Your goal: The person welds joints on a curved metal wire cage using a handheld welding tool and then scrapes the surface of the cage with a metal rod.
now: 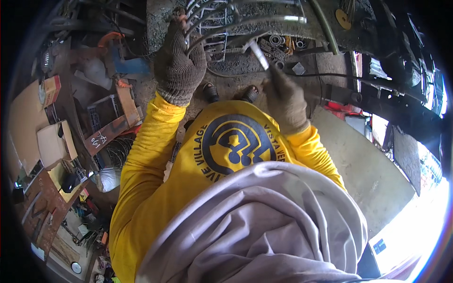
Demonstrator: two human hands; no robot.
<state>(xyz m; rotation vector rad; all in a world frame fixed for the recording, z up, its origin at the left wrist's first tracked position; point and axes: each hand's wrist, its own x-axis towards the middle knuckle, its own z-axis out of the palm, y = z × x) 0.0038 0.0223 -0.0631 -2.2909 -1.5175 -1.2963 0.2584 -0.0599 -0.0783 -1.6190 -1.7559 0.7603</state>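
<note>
My left hand, in a brown knit glove, grips a bundle of curved metal wire rods at the top of the view. In a matching glove, my right hand holds a thin pale rod that points up and left toward the wire frame. Both arms wear yellow sleeves. A grey cloth around my neck fills the lower middle, and my two feet in dark sandals show below the hands on the dirt floor.
Metal rings and small parts lie on the ground under the wires. Cardboard boxes, a brown board and tools crowd the left. A dark metal bar and a grey slab are on the right.
</note>
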